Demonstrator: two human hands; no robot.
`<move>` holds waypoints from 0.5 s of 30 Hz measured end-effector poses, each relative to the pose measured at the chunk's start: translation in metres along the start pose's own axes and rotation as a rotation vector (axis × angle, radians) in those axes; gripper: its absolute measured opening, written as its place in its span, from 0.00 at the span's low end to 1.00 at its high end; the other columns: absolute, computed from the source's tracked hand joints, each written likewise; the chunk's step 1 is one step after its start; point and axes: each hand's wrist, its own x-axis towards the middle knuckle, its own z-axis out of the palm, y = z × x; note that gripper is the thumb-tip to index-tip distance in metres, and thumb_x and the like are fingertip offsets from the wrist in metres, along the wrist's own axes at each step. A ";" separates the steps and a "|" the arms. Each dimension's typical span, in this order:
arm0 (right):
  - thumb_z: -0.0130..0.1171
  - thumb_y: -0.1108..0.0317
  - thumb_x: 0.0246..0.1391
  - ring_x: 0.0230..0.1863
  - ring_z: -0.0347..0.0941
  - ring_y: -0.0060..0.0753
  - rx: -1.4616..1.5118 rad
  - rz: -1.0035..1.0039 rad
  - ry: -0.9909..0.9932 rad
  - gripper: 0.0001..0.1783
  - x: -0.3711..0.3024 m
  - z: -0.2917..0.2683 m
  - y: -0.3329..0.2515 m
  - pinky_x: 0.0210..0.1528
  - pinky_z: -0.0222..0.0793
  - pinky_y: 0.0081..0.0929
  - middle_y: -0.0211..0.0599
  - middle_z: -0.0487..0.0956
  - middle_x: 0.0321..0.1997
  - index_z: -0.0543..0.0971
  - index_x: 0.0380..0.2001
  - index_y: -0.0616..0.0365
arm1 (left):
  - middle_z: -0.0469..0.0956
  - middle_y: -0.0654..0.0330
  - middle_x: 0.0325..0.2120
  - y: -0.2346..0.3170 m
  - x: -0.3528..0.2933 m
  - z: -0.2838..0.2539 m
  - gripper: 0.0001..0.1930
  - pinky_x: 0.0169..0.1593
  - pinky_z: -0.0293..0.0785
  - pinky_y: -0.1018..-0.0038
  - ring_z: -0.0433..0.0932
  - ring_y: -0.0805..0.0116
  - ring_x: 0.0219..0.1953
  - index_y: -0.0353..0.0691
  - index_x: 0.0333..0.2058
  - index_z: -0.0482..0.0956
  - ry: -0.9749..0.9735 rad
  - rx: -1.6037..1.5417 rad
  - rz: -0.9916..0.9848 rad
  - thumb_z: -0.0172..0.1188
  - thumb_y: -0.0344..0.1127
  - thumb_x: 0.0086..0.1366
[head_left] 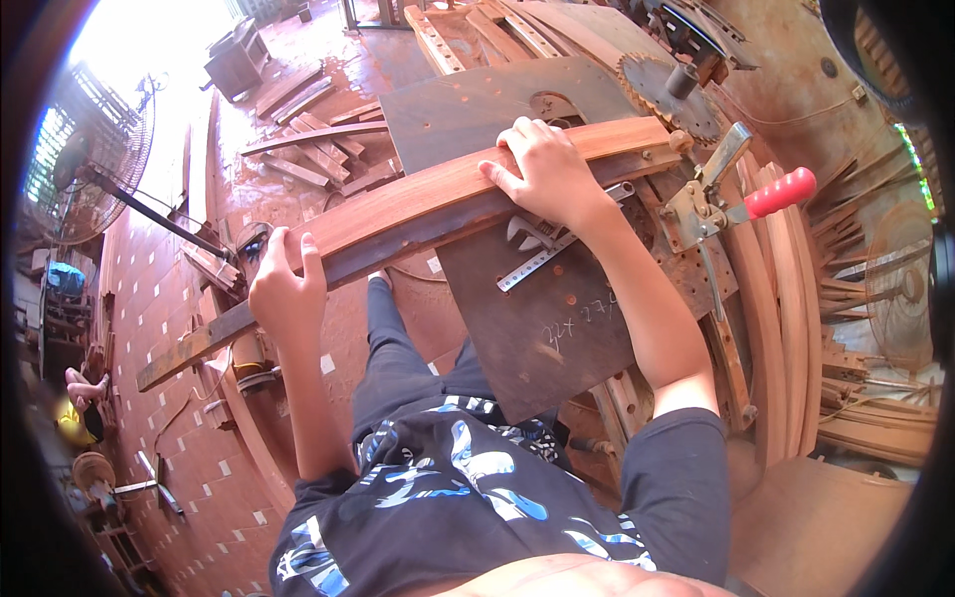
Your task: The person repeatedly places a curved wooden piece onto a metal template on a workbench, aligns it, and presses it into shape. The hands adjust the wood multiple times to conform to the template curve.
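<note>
While my left hand (286, 284) was clasped around the left end of a reddish wood strip (408, 207), my right hand (550, 174) was spread over its top, thumb apart from the fingers. The strip lay along a dark curved bar (418, 247) across the metal table (497, 348), its left end way out past the edge. As for writing, there were pale handwritten figures (580, 326) on the tabletop plus printed numerals on a ruler (527, 273) beside a wrench (533, 235).
</note>
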 end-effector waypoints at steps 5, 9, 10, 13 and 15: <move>0.59 0.50 0.65 0.57 0.72 0.52 -0.056 0.003 -0.050 0.24 -0.007 -0.004 -0.007 0.62 0.68 0.47 0.48 0.76 0.48 0.77 0.44 0.65 | 0.86 0.43 0.45 0.002 0.000 -0.001 0.23 0.51 0.80 0.58 0.86 0.44 0.46 0.36 0.53 0.83 0.007 -0.043 0.014 0.59 0.49 0.70; 0.57 0.51 0.67 0.60 0.71 0.54 -0.020 0.005 -0.094 0.27 -0.008 -0.009 -0.011 0.65 0.66 0.47 0.50 0.75 0.54 0.75 0.54 0.66 | 0.86 0.45 0.45 -0.002 -0.004 -0.003 0.22 0.52 0.79 0.58 0.85 0.44 0.47 0.38 0.54 0.83 0.017 -0.066 0.007 0.58 0.49 0.71; 0.57 0.51 0.67 0.61 0.71 0.54 -0.019 0.013 -0.092 0.27 -0.009 -0.013 -0.012 0.66 0.65 0.47 0.50 0.75 0.55 0.75 0.54 0.66 | 0.86 0.46 0.44 -0.003 -0.005 -0.001 0.22 0.52 0.79 0.58 0.85 0.44 0.47 0.40 0.54 0.83 0.027 -0.071 0.014 0.58 0.49 0.72; 0.60 0.52 0.66 0.63 0.70 0.54 0.000 0.031 -0.105 0.29 -0.013 -0.015 -0.012 0.68 0.64 0.46 0.50 0.74 0.59 0.75 0.57 0.66 | 0.86 0.45 0.46 0.011 -0.005 -0.011 0.21 0.53 0.78 0.59 0.85 0.45 0.49 0.38 0.54 0.82 -0.042 -0.080 -0.031 0.58 0.46 0.72; 0.61 0.51 0.65 0.64 0.69 0.55 0.019 0.029 -0.130 0.31 -0.014 -0.020 -0.014 0.70 0.63 0.46 0.50 0.73 0.61 0.74 0.59 0.67 | 0.85 0.44 0.47 0.021 -0.006 -0.019 0.20 0.55 0.77 0.59 0.84 0.45 0.50 0.36 0.55 0.82 -0.083 -0.088 -0.063 0.58 0.43 0.71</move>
